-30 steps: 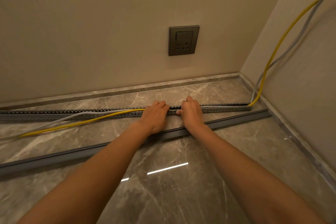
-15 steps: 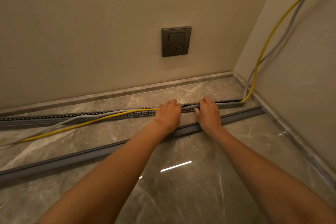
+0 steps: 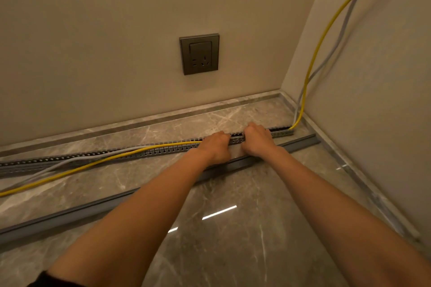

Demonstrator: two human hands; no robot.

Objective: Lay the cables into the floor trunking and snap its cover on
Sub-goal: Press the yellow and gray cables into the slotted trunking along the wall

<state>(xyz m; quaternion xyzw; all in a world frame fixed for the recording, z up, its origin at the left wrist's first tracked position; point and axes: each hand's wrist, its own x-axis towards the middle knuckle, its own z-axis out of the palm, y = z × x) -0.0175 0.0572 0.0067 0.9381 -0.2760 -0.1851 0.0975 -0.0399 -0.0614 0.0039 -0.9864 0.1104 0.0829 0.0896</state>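
Floor (image 3: 233,251): polished grey marble-look tile, bearing everything below. Cover (image 3: 70,218): long grey strip lying loose on the floor under both wrists, on the person's side of the hands, not yet fitted; presumably parked within reach for the snapping step. Floor trunking (image 3: 163,150): slotted grey channel passing beneath the fingers and running out to either side of the hands, parallel to the wall beyond them. Yellow cable (image 3: 70,171): drops down the side wall beyond the right hand, enters the trunking end, sits inside up to the hands, then strays out over the channel wall onto the floor past the left hand. Grey cable (image 3: 77,160): same route, likewise unseated past the left hand. Wall socket (image 3: 199,54): above and beyond the hands, unused. Left hand (image 3: 215,147) and right hand (image 3: 257,139): close together, palms down, fingers curled over the trunking, apparently pressing the cables in; whether either pinches a cable cannot be told. Judged about half laid.
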